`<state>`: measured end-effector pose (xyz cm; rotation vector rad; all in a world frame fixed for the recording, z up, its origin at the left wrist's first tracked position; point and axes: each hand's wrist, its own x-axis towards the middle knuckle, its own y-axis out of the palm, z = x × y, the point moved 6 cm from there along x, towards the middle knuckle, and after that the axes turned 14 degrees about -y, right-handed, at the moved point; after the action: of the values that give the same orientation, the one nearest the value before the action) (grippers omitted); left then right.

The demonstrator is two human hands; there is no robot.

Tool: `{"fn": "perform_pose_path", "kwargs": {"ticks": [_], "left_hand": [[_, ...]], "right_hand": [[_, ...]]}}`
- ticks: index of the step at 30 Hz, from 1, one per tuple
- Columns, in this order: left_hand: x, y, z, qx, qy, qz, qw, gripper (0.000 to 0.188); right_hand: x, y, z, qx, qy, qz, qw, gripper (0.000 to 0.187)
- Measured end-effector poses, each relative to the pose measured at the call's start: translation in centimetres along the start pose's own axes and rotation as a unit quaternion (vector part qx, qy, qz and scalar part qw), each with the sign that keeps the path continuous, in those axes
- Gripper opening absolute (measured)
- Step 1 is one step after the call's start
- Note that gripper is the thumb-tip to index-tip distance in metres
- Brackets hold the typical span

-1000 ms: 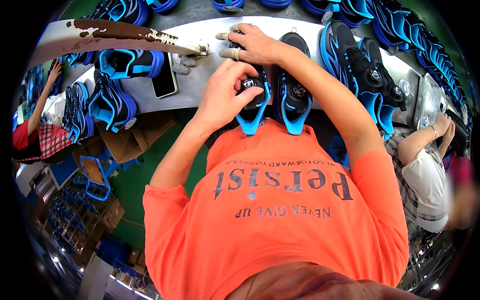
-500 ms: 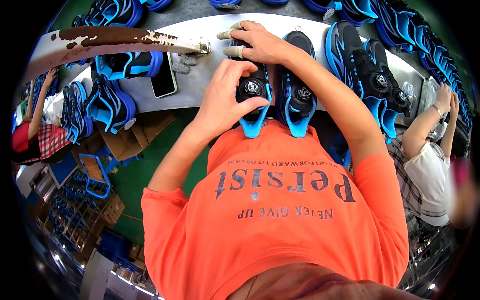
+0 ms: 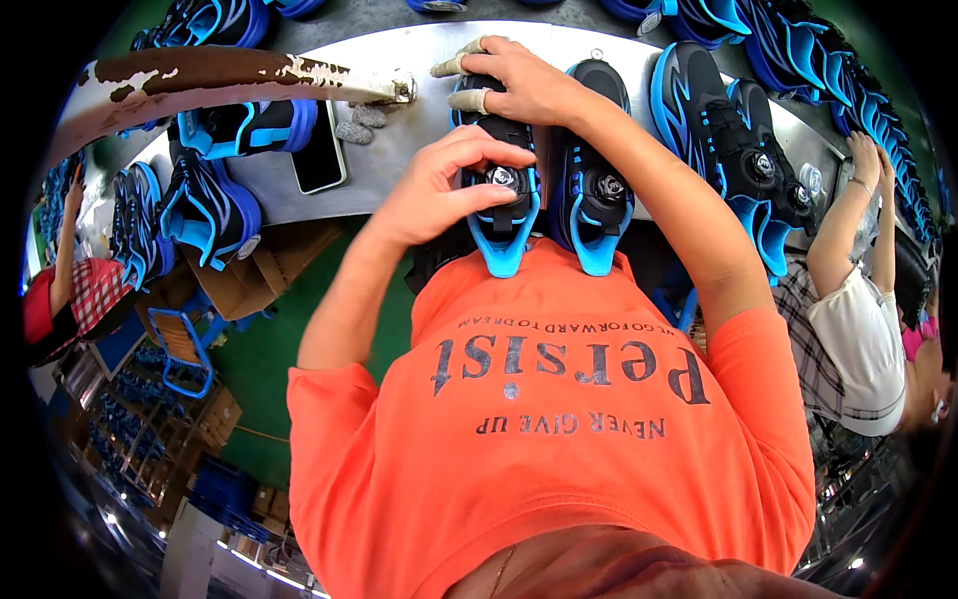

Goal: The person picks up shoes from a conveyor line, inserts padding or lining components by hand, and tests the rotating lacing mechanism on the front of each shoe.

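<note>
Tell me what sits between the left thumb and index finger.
In the head view, the round dial on the black-and-blue shoe lies between the left thumb and index finger.

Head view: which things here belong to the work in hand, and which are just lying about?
Apparently in the work:
- black-and-blue shoe, right hand over its toe end
- its round dial, left hand at it
- matching shoe beside it, probably

Apparently just lying about:
- phone
- small grey pieces beside it
- cardboard box
</note>
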<state>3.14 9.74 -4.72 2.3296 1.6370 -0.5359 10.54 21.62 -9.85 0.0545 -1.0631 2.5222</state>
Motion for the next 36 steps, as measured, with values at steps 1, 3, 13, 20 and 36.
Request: {"fn": "perform_pose_path", "kwargs": {"ticks": [1, 3, 13, 20, 36], "left_hand": [[0.4, -0.1, -0.3, 0.026, 0.032, 0.041, 0.998, 0.036], [1.2, -0.5, -1.5, 0.079, 0.095, 0.126, 0.984, 0.033], [-2.3, 1.8, -1.2, 0.101, -0.006, -0.292, 0.951, 0.039], [1.2, -0.7, 0.5, 0.022, 0.095, 0.075, 0.992, 0.023], [-3.5, 0.9, -3.3, 0.152, 0.105, -0.163, 0.969, 0.019]], "right_hand": [[0.1, 0.0, 0.0, -0.001, -0.001, 0.004, 1.0, 0.04], [0.2, 0.2, -0.2, 0.002, -0.005, 0.004, 1.0, 0.039], [-0.3, 0.1, -1.0, 0.004, -0.006, -0.022, 1.0, 0.039], [0.5, -0.1, -0.7, 0.019, 0.006, 0.005, 1.0, 0.039], [2.6, -6.8, 2.2, -0.11, -0.046, -0.121, 0.986, 0.04]]}}
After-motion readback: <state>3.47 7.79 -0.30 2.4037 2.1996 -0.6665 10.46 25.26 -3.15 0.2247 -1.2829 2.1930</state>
